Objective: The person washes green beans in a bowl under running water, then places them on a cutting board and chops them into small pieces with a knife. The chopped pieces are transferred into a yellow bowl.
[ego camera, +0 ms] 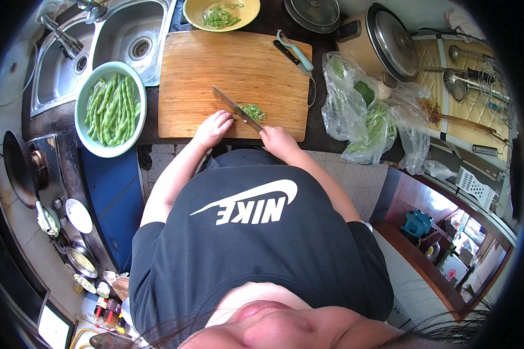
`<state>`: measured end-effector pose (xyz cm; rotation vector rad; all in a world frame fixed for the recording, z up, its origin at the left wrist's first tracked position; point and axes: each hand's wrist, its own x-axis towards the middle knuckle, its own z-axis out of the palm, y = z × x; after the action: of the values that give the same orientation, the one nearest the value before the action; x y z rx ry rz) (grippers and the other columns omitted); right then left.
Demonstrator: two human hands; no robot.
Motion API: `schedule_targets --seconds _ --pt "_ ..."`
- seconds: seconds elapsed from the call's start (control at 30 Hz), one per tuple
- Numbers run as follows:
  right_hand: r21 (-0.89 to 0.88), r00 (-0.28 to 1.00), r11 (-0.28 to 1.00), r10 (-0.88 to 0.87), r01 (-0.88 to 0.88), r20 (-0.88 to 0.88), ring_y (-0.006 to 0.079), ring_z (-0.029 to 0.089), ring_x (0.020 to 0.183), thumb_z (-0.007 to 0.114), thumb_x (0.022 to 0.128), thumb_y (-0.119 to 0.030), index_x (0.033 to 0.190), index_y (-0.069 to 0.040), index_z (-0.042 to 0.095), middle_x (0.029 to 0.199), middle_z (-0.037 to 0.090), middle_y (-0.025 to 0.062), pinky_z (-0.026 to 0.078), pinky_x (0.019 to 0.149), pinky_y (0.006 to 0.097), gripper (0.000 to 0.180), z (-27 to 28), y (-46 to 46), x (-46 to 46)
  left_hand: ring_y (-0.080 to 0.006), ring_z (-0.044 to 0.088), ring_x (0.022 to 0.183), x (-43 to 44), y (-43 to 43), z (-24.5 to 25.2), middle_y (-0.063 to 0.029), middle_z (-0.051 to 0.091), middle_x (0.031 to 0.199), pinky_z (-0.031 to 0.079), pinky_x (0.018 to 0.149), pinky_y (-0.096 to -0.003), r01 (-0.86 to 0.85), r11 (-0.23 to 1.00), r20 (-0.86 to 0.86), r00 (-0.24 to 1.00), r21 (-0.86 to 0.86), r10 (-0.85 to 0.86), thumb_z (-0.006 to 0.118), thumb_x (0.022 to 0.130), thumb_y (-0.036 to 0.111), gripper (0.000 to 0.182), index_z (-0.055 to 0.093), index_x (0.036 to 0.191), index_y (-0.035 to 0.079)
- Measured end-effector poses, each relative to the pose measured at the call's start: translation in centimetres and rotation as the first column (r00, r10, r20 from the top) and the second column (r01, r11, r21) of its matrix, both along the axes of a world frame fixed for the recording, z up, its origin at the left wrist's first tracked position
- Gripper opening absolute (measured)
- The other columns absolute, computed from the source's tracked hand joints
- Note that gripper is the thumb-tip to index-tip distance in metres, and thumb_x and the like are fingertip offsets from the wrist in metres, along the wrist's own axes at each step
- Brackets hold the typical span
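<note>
On a wooden cutting board (227, 61), my right hand (280, 141) grips the handle of a kitchen knife (233, 102). Its blade points up and to the left across the near part of the board. My left hand (215, 128) rests at the board's near edge, its fingers curled close against the blade's left side. A bit of green bean seems to show at those fingertips; the rest is hidden under the hand. Sliced green beans (254, 112) lie in a small heap just right of the blade. Whole green beans (113, 109) fill a pale green basin (80, 114) to the left.
Beyond the board stands a yellow bowl (251, 13) with sliced beans. A peeler (300, 54) and a black-handled knife (284, 50) lie at its far right corner. Plastic bags of vegetables (338, 104) and a rice cooker (358, 43) are right; a double sink (126, 26) is left.
</note>
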<state>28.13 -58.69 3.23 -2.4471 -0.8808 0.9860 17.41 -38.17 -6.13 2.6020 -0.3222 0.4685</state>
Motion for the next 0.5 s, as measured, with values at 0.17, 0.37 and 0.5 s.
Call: schedule_targets --seconds 0.17,0.37,0.5 --pt "-0.012 1.000 1.000 0.000 0.000 0.011 0.0419 0.060 0.075 0.047 0.089 -0.023 0.083 0.000 0.059 0.078 0.062 0.0237 0.047 0.069 0.0505 0.027 0.2 -0.9 -0.5 -0.0269 0.057 0.097 -0.2 0.7 0.1 -0.0107 0.058 0.103 0.050 0.082 -0.0353 -0.066 0.998 0.055 0.996 0.004 0.066 0.055 0.070 0.009 0.028 0.061 0.097 0.003" --pt "0.043 0.999 0.999 -0.002 0.000 0.047 0.0419 0.059 0.073 0.048 0.090 -0.024 0.083 0.000 0.057 0.076 0.061 0.0234 0.046 0.066 0.0492 0.026 -0.3 -0.9 -0.7 -0.0269 0.057 0.095 -0.1 1.3 -0.1 -0.0104 0.058 0.103 0.050 0.080 -0.0348 -0.042 0.999 0.022 0.999 0.031 0.042 0.054 0.071 0.010 0.027 0.060 0.096 0.003" --pt "0.043 0.999 0.999 0.008 -0.010 0.048 0.0418 0.059 0.073 0.048 0.090 -0.023 0.084 0.000 0.057 0.076 0.061 0.0232 0.047 0.067 0.0490 0.025 0.3 -0.8 -1.2 -0.0277 0.059 0.092 0.1 1.1 -0.2 -0.0122 0.059 0.100 0.050 0.079 -0.0355 -0.027 0.999 0.019 0.999 0.021 0.027 0.057 0.067 0.006 0.030 0.060 0.097 0.002"
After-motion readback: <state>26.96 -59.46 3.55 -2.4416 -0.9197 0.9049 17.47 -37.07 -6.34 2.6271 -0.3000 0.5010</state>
